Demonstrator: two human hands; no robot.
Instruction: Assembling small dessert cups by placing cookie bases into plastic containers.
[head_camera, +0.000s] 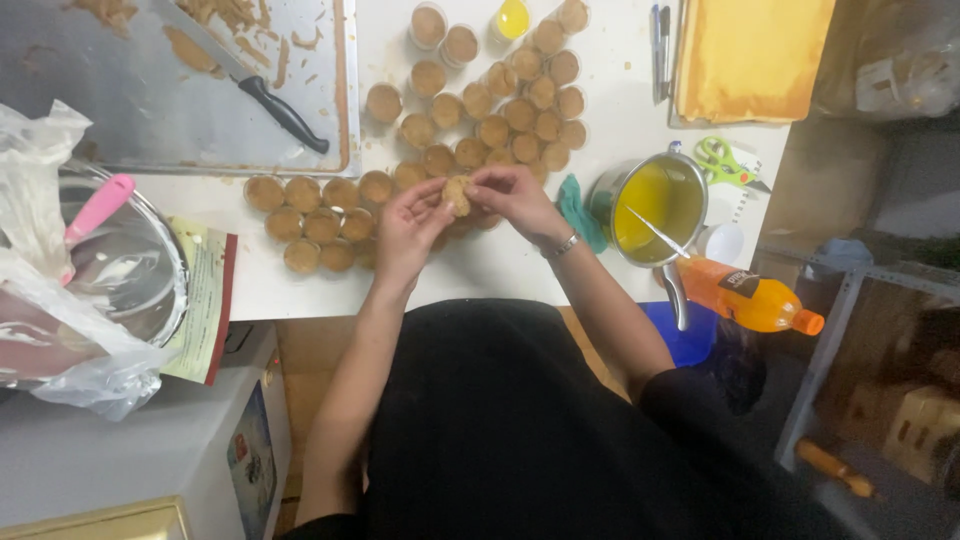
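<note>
The left hand (408, 225) and right hand (513, 195) jointly pinch one small filled cup (457, 193) above the white table (620, 120), over the packed rows of filled cups (500, 110). Risk: a slipped grip would drop it onto neighbouring cups; the pot of yellow liquid (655, 205) stands near the right elbow.
</note>
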